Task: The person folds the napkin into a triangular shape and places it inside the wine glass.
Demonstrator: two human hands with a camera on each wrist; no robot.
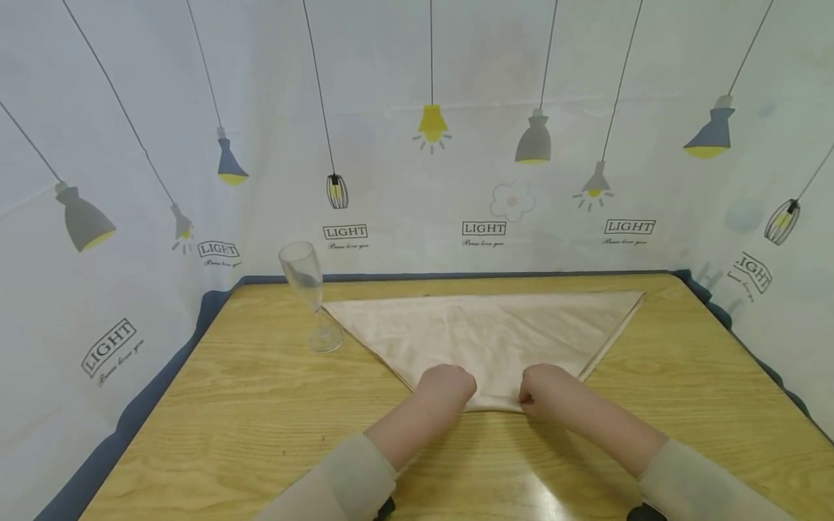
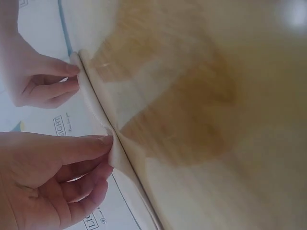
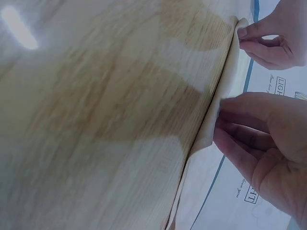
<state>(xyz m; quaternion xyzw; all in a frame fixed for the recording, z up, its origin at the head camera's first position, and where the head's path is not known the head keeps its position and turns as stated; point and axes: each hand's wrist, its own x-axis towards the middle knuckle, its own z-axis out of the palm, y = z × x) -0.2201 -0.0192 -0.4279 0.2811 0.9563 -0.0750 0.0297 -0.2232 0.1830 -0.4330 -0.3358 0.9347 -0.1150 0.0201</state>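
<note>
A beige cloth napkin [image 1: 489, 329] lies on the table, its long straight edge at the back and its near end folded into a short flat edge. My left hand [image 1: 446, 387] pinches that near edge at its left part, thumb and fingertips on the fabric in the left wrist view. At the right part of the same edge, my right hand [image 1: 544, 387] pinches the fabric between thumb and fingers. In the right wrist view the napkin's rolled edge [image 3: 226, 81] runs between both hands, close along the tabletop. A short stretch of cloth spans the gap between the hands.
A clear stemmed glass [image 1: 306, 282] stands upright left of the napkin, near its back left corner. The wooden table [image 1: 260, 405] carries everything. A white curtain [image 1: 391, 166] printed with hanging lamps surrounds the table's back and sides.
</note>
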